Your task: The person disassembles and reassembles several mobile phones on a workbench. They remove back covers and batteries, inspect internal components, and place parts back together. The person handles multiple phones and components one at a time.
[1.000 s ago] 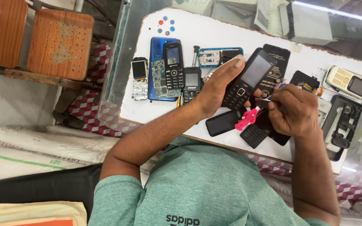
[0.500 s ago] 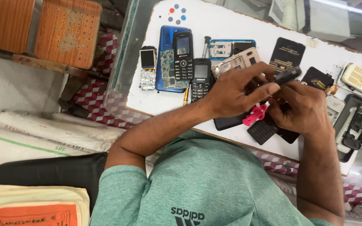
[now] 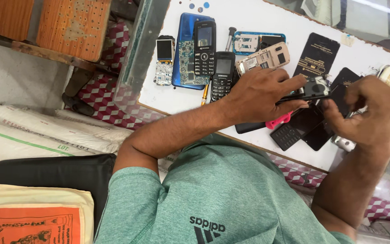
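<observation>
Since the earlier frames, the dark phone has been turned from a face-up position to nearly edge-on, and the right hand has been drawn away from it toward the right of the frame.

At the upper left of the frame, a wooden stool is seen beside the white bench. On the bench, from left to right, a small circuit board with a screen, a blue phone shell, two black keypad phones, an opened blue frame and a beige phone back are laid close together.

At the centre, the left hand is closed on the dark phone; the grip is clamped on its edges, and the phone is held above the bench at the centre right of the frame. Under it, a pink tool and a loose keypad are lying. At the right, the right hand is curled with fingertips together near the phone; whether something small is pinched there cannot be told.

The phone is held only by its edges, so it could slip and fall on the parts below. A small piece could also be lost among the crowded parts, and the keypad at the bench edge could be pushed off by a forearm.
</observation>
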